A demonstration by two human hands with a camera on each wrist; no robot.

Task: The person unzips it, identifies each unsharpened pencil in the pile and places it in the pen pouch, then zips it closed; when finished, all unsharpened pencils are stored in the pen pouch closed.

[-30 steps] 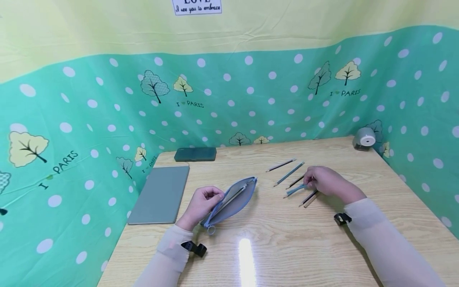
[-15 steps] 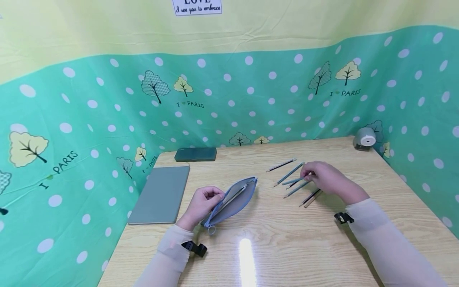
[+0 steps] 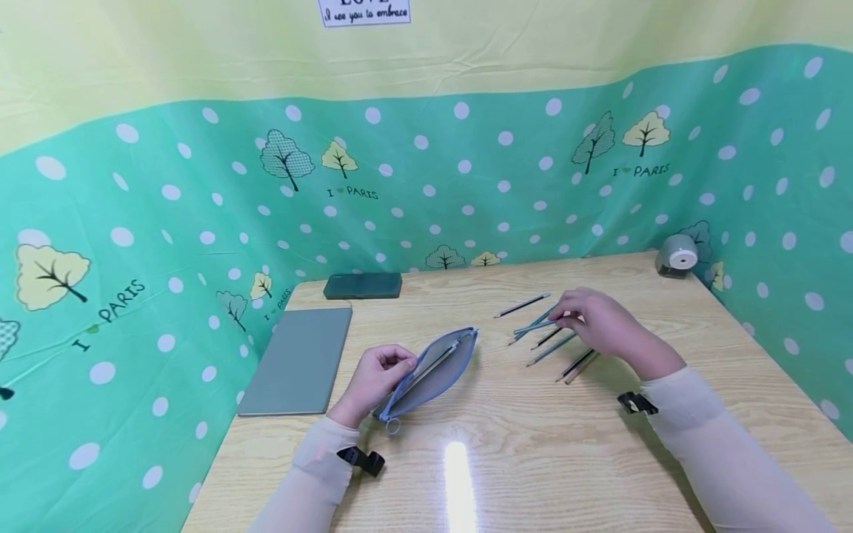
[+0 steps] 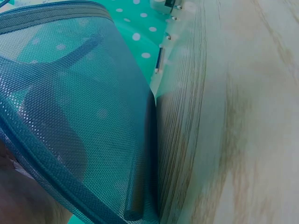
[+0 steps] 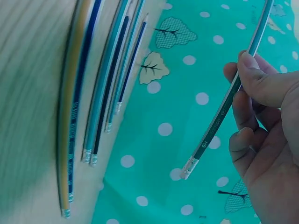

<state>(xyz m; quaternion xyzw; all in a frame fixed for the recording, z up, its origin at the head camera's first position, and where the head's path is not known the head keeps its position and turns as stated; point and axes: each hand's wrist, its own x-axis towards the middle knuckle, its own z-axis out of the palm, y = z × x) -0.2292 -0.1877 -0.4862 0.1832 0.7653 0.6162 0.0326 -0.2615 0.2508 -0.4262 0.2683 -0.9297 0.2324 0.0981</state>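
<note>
My right hand (image 3: 596, 322) pinches a blue-green pencil (image 5: 212, 128) between thumb and fingers, lifted above the table. In the right wrist view its white eraser end points down and "HB" shows on its side. Under and beside that hand lie several loose pencils (image 3: 552, 349), blue, dark and one light brown. My left hand (image 3: 376, 381) grips the near-left edge of a blue mesh zipper pouch (image 3: 443, 377) and keeps its mouth spread. Inside the pouch lies at least one slim, pencil-like item (image 3: 433, 366). The left wrist view shows mostly the mesh (image 4: 103, 102); the fingertips are hidden.
A grey flat notebook or board (image 3: 296, 363) lies on the left of the wooden table (image 3: 533, 444). Behind it is a dark green case (image 3: 363, 286). A grey pencil sharpener (image 3: 677, 257) stands at the back right corner. Dotted green cloth (image 3: 400, 170) hangs around the table.
My right hand has lifted the blue-green pencil off the group and moved slightly up and left with it. The left hand and the pouch have stayed in place.
</note>
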